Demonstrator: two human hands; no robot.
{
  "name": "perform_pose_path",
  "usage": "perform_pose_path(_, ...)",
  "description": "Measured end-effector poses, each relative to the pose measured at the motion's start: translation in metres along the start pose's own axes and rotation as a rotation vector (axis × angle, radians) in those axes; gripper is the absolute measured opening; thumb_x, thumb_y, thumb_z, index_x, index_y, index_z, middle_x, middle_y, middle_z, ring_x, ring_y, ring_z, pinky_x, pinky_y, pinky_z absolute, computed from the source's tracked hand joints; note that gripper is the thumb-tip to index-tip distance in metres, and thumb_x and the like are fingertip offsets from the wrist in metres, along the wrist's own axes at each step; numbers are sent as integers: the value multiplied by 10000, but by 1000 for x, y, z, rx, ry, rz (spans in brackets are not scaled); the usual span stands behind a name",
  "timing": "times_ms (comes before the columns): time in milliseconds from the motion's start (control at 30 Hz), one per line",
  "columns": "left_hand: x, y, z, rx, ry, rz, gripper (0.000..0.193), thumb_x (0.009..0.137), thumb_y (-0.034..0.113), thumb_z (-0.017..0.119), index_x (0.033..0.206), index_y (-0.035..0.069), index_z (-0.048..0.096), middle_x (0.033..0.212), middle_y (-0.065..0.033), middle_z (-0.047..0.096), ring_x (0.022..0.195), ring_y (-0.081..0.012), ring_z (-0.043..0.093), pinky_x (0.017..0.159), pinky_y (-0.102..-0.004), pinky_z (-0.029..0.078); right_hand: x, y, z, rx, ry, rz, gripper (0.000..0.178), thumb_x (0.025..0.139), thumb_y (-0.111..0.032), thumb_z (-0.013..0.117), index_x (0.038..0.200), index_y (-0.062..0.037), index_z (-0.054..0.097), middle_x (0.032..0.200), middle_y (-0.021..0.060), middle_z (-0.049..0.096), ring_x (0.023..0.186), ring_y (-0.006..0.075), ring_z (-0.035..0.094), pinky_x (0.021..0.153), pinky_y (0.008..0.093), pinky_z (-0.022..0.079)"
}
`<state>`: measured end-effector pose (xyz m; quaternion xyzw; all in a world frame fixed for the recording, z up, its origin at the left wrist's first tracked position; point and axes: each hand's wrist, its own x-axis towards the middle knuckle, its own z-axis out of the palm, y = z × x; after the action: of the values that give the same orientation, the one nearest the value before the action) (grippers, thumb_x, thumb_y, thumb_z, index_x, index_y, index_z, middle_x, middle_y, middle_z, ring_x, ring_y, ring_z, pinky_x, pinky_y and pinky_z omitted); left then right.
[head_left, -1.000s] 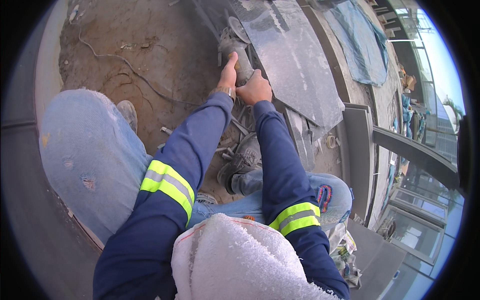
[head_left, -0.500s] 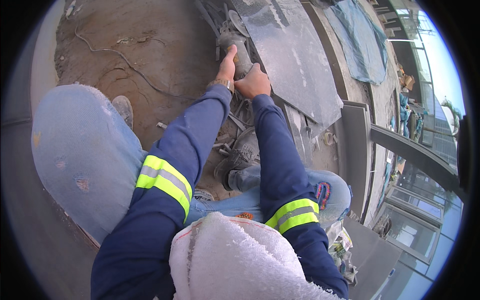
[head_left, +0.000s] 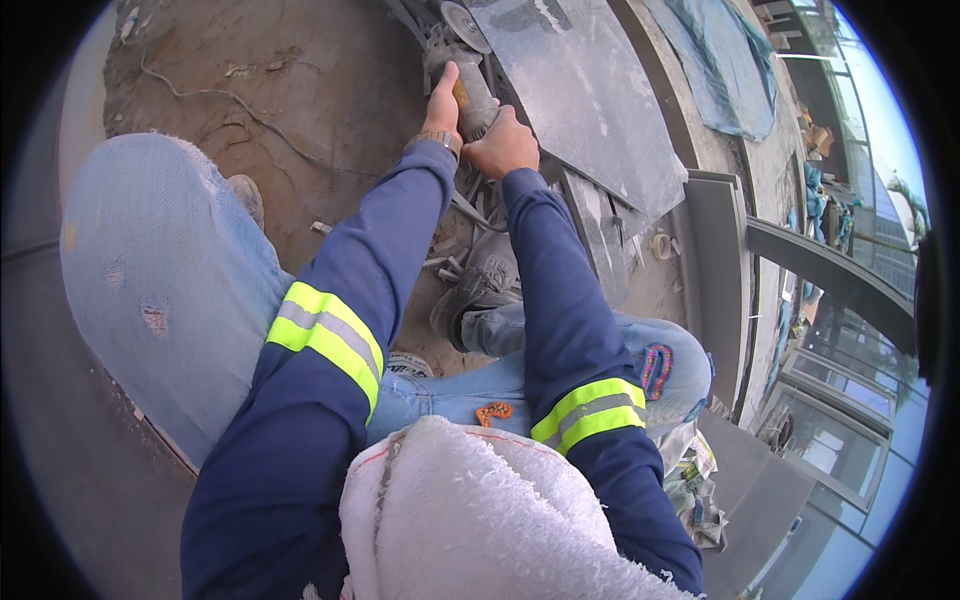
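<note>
An angle grinder (head_left: 470,105) with a dusty body is gripped by both of my hands. My left hand (head_left: 442,105) wraps its left side, thumb laid along the body. My right hand (head_left: 505,147) is closed round the rear end. At the far end, the round grinder disc (head_left: 466,27) stands beside the left edge of a grey stone slab (head_left: 590,100). The slab lies tilted, dusty and streaked with white. Whether the disc touches the slab, or is spinning, I cannot tell.
A dark cable (head_left: 225,95) trails over the dirt floor (head_left: 270,45). Offcut strips lie near my shoe (head_left: 480,290). A roll of tape (head_left: 661,245) sits beyond the slab's near corner. A blue sheet (head_left: 715,70) drapes over the ledge at right. Grey metal frames (head_left: 715,270) stand nearby.
The grinder and both hands sit slightly higher and further left in view, and the view itself has shifted a little. My grip on the grinder looks the same.
</note>
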<state>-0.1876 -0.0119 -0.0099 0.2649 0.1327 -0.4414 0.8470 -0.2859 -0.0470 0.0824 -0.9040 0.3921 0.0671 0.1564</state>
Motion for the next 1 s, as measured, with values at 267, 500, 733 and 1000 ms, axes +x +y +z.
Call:
perform_pose_path(267, -11, -5, 1, 0, 11, -18, 552, 926, 607, 592, 1110, 87, 611, 983, -159, 686, 881, -376, 693, 829, -522, 567, -12, 7, 1, -1, 9, -9, 808, 668, -501, 811, 1259, -26, 530, 1072, 241, 703, 1019, 400, 690, 907, 475, 544)
perform_pose_path(500, -14, -7, 0, -9, -1, -33, 552, 928, 612, 588, 1108, 91, 614, 981, -156, 688, 869, -377, 695, 814, -525, 570, -17, 7, -4, 17, -34, 6, 857, 629, -414, 830, 1302, 0, 499, 1103, 268, 689, 1045, 406, 680, 926, 460, 537)
perform_pose_path(733, -9, -15, -5, 0, -3, -4, 588, 940, 625, 556, 1138, 74, 612, 979, -169, 688, 871, -377, 695, 805, -527, 573, -19, 13, 1, -8, 4, -8, 761, 682, -448, 800, 1258, -31, 528, 1057, 249, 704, 1017, 415, 686, 907, 482, 544)
perform_pose_path(1000, -3, -23, -14, 34, 9, 10, 587, 947, 625, 544, 1146, 78, 612, 995, -163, 687, 879, -369, 695, 810, -523, 570, -27, 14, -3, 5, -21, -16, 864, 643, -398, 833, 1335, -12, 489, 1106, 270, 688, 1043, 414, 678, 928, 471, 536)
